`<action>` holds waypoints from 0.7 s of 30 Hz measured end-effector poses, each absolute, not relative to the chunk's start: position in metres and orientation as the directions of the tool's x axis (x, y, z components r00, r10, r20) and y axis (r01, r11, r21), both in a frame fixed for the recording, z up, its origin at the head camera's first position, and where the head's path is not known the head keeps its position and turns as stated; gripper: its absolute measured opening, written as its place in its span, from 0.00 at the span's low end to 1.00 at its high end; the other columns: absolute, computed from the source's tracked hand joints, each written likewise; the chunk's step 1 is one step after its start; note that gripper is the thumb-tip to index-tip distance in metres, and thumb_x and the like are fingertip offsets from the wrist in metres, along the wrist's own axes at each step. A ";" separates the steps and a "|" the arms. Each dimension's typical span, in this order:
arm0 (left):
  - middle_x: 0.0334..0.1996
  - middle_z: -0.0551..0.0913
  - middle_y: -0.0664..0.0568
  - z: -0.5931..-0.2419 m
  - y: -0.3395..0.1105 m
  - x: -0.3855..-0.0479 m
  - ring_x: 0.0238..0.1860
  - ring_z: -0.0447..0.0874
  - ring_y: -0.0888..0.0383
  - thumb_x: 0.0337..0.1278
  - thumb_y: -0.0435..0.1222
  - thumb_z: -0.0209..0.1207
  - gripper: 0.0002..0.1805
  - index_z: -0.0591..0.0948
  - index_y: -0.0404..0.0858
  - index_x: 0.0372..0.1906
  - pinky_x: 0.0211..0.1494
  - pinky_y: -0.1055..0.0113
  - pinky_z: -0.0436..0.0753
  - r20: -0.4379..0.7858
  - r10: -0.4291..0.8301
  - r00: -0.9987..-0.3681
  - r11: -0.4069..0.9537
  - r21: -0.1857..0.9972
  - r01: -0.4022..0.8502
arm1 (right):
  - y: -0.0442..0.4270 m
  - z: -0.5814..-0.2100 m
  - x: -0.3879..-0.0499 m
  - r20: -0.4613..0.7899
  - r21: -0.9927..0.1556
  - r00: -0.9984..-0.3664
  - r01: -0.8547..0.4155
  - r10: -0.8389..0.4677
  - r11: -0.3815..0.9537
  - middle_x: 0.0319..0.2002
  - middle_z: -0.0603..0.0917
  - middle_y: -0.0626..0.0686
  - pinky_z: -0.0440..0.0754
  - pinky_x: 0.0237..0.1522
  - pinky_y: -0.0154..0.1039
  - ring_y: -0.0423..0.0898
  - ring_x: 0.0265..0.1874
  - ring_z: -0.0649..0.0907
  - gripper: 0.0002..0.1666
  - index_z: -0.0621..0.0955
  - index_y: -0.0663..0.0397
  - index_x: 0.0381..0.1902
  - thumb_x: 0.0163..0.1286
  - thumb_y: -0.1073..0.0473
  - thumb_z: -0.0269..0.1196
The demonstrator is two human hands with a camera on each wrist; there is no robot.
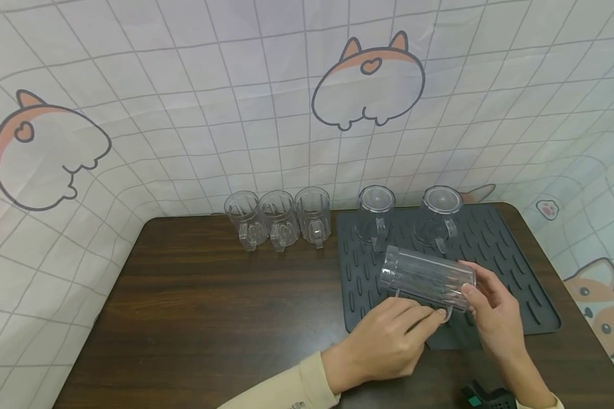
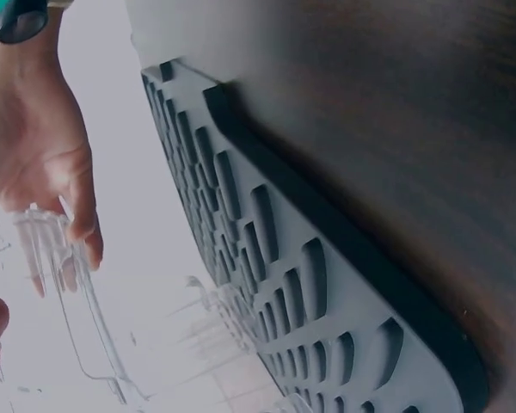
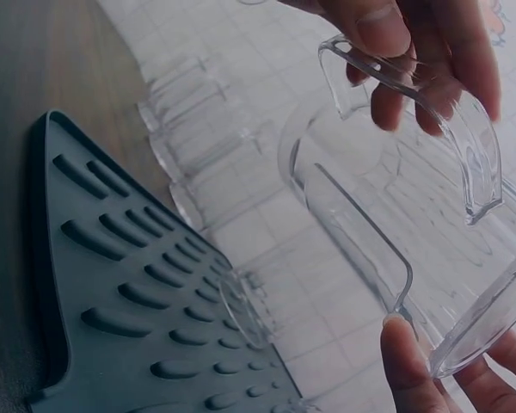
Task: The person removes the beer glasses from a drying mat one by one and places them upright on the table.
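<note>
A clear, tall mug (image 1: 423, 276) is held on its side above the dark ribbed drying mat (image 1: 360, 301). My left hand (image 1: 391, 341) grips its handle (image 3: 477, 159) from below, with fingers curled round it. At the mug's right end, my right hand (image 1: 497, 312) pinches the wall between thumb and fingers. Behind the held mug, two clear mugs, one on the left (image 1: 376, 218) and one on the right (image 1: 440, 218), stand bottom up on the mat. In the left wrist view the right hand (image 2: 43, 155) shows beside the mug's end.
Three clear mugs, left (image 1: 247, 221), middle (image 1: 279, 221) and right (image 1: 313, 218), stand in a row at the back of the brown wooden table (image 1: 210, 307). A wall cloth (image 1: 210, 113) with a grid and cartoon dogs rises behind. A black device (image 1: 486, 397) is beside my right wrist.
</note>
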State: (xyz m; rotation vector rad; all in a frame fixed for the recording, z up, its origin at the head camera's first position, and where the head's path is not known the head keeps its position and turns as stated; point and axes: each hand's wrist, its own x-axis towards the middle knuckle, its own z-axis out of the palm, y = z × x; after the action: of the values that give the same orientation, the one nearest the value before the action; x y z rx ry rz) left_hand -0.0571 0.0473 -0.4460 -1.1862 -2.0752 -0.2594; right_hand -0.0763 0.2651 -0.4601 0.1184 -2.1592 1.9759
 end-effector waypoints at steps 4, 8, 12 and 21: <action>0.48 0.89 0.57 -0.441 0.044 -0.060 0.52 0.86 0.61 0.60 0.35 0.52 0.23 0.85 0.42 0.59 0.63 0.70 0.82 0.713 0.635 -0.297 0.550 -0.146 0.822 | 0.265 -0.458 -0.076 0.191 -0.978 -0.977 -0.180 0.098 0.109 0.53 0.83 0.38 0.83 0.43 0.20 0.31 0.47 0.84 0.24 0.75 0.58 0.69 0.77 0.69 0.55; 0.46 0.89 0.56 -0.437 0.040 -0.064 0.52 0.86 0.60 0.58 0.34 0.55 0.22 0.86 0.42 0.57 0.63 0.69 0.82 0.773 0.585 -0.244 0.539 -0.146 0.829 | 0.265 -0.455 -0.076 0.180 -0.977 -0.977 -0.166 0.111 0.132 0.53 0.82 0.37 0.83 0.44 0.19 0.31 0.48 0.83 0.25 0.74 0.59 0.70 0.77 0.68 0.55; 0.43 0.89 0.55 -0.435 0.034 -0.068 0.49 0.86 0.59 0.57 0.31 0.55 0.20 0.87 0.41 0.54 0.59 0.70 0.83 0.828 0.521 -0.207 0.515 -0.111 0.850 | 0.266 -0.452 -0.077 0.179 -0.980 -0.976 -0.167 0.120 0.105 0.54 0.82 0.38 0.83 0.46 0.19 0.32 0.49 0.83 0.24 0.74 0.60 0.69 0.78 0.67 0.55; 0.39 0.86 0.50 -0.435 0.028 -0.070 0.40 0.84 0.59 0.61 0.24 0.58 0.11 0.82 0.34 0.47 0.51 0.74 0.84 0.875 0.244 -0.418 0.363 0.317 0.876 | 0.266 -0.447 -0.079 0.177 -0.983 -0.975 -0.182 0.133 -0.028 0.53 0.84 0.43 0.85 0.45 0.23 0.36 0.48 0.84 0.23 0.75 0.62 0.68 0.77 0.69 0.53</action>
State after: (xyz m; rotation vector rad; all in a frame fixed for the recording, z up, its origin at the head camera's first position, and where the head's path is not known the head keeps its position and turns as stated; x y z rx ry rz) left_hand -0.0701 0.0279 -0.4352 -0.9754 -1.8696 -1.0593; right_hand -0.0791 0.2658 -0.4466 0.0519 -2.0233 2.1066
